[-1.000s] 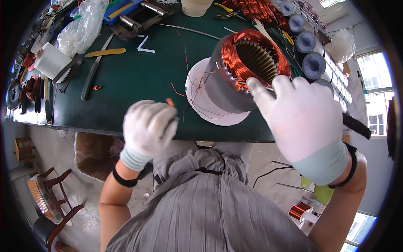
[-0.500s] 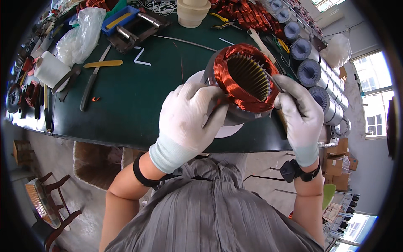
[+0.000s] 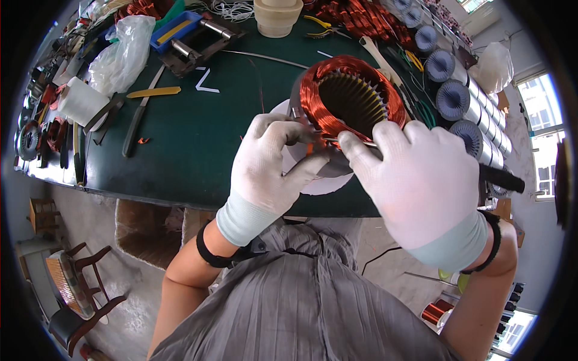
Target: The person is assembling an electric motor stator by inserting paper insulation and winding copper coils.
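Note:
A motor stator [image 3: 294, 96] with a thick ring of copper winding [image 3: 319, 107] sits tilted on a round white base [image 3: 325, 185] before me. My left hand [image 3: 265, 159], gloved in white, is closed at the winding's near left edge, thumb and fingers gripping it around an orange-red bit. My right hand [image 3: 421, 180], also gloved, is closed on a thin metal tool [image 3: 368, 144]. The tool's shaft points left along the near rim toward my left fingertips, and a black handle [image 3: 503, 178] sticks out past the right of the hand. Where its tip touches cannot be made out.
On the green table lie a knife [image 3: 135, 123], a yellow strip [image 3: 153, 92], a white thread spool [image 3: 81, 102] and yellow-handled pliers [image 3: 319, 24]. Copper coil bundles [image 3: 367, 21] lie at the back. Several metal stator cores [image 3: 451, 99] line the right side.
My right hand has come from the stator's right rim to its near side, turning over with the tool. The left hand keeps to the near left edge, and the stator looks slightly shifted.

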Available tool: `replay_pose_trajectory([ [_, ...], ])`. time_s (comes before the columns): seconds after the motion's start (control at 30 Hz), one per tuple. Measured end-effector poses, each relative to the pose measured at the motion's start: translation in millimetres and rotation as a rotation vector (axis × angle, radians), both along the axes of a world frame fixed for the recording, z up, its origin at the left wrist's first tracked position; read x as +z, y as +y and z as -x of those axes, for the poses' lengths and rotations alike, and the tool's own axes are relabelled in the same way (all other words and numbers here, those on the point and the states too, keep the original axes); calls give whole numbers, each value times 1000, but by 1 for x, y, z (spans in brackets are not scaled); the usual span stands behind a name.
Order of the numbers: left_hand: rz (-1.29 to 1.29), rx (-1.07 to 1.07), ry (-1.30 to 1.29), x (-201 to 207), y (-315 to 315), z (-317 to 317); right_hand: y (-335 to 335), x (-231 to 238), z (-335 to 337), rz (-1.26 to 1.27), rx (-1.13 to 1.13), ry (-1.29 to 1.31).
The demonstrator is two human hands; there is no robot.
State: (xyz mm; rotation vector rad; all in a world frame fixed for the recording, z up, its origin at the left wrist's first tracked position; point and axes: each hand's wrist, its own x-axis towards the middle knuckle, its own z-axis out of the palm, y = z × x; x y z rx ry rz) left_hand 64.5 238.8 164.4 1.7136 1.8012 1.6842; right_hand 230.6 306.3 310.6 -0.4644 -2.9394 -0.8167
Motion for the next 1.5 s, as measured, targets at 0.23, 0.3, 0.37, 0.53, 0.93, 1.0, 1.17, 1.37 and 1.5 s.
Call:
replay_pose_trajectory([
  [0.23, -49, -30, 5, -2, 1, 0, -14, -2, 5, -93, -154, -99],
  [0.3, -44, -13, -10, 1, 1, -1, -21, 8, 9, -4, -142, -54],
  [0.37, -31, -13, 31, -1, -1, 3, -18, 7, 10, -47, -102, -150],
  [0.53, -38, -23, 55, -1, 1, 5, -10, -1, 12, -141, -25, -222],
  [0.93, -18, -27, 51, 7, -2, 2, -11, 5, 9, -40, 42, -217],
  [1.0, -40, -26, 76, 8, -3, 0, -12, 2, 3, -63, 39, -173],
  [1.17, -26, -17, 81, 14, 0, -3, -13, -15, 3, -118, 20, -84],
  [1.37, -50, 5, 84, 9, -2, -5, -10, -14, 6, -103, 97, -119],
  [1.5, -17, -7, 70, 13, -8, -10, 10, -4, -9, 6, 222, -30],
])
